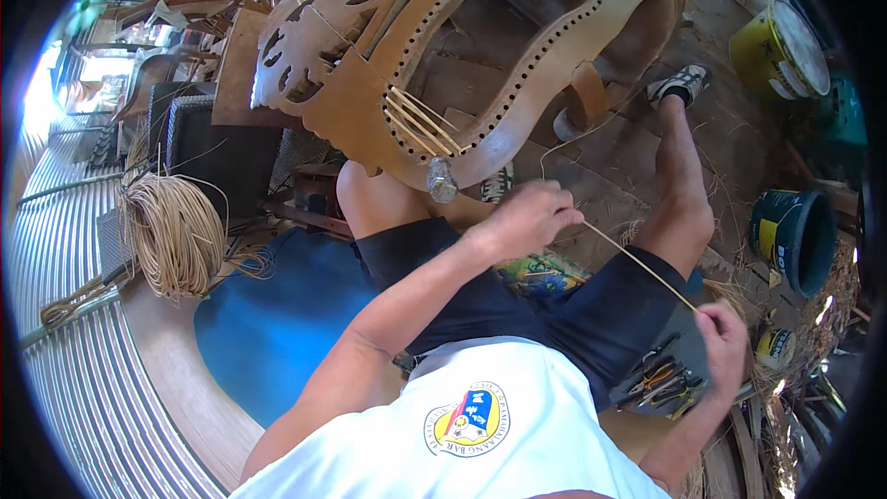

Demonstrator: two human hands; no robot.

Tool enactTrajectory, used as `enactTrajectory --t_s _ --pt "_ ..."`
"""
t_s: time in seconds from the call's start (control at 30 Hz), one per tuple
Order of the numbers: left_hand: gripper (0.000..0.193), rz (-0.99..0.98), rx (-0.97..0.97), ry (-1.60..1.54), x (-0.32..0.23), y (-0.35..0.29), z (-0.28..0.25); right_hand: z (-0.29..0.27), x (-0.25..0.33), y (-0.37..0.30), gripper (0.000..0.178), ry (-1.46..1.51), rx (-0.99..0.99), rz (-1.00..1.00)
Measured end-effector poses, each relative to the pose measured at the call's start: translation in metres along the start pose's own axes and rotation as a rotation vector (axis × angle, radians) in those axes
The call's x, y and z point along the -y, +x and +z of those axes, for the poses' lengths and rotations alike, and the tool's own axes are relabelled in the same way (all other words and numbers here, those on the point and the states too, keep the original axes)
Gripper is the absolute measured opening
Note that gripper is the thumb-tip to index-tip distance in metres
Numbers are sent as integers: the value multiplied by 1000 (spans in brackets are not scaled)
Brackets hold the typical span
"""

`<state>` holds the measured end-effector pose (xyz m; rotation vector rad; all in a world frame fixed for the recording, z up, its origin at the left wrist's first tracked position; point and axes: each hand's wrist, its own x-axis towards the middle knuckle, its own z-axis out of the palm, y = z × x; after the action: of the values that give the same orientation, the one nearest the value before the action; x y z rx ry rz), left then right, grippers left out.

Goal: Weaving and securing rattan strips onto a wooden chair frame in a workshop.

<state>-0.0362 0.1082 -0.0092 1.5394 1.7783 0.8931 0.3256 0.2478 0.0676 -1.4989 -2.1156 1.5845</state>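
A thin strand of cane (637, 263) runs taut between my two hands, over my lap. My left hand (528, 219) pinches it in front of my thighs, and a loose end curls up beyond the fingers toward the chair frame. At the right, beside my knee, my right hand (722, 340) is closed on the strand's other stretch. Ahead stands a carved wooden chair frame (333, 115) with a row of small holes around its opening. Several pale cane strands (420, 122) cross the opening's near left corner. A shiny, clear-wrapped knob (442, 181) sits at the frame's near edge.
A big coil of cane (176, 233) hangs at the left beside corrugated metal (92, 388). A blue sheet (282, 323) lies left of my lap. Pliers (659, 374) and other tools lie by my right thigh. Yellow (753, 51) and dark teal (813, 249) buckets stand at the right.
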Motion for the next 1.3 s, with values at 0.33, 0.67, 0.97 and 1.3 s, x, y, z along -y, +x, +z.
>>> enactTrajectory --t_s 0.33,0.67,0.97,1.3 --pt "21 -72 6 13 -5 7 -9 -73 -79 -48 19 -231 -212 58" --pt "17 183 273 7 -53 -2 -7 85 42 12 26 142 269 -45" --pt "15 -40 109 -125 -7 -28 -32 9 -28 -34 7 -199 103 -34" --pt "20 -110 25 -237 5 -41 -29 6 -48 -32 10 -197 33 87"
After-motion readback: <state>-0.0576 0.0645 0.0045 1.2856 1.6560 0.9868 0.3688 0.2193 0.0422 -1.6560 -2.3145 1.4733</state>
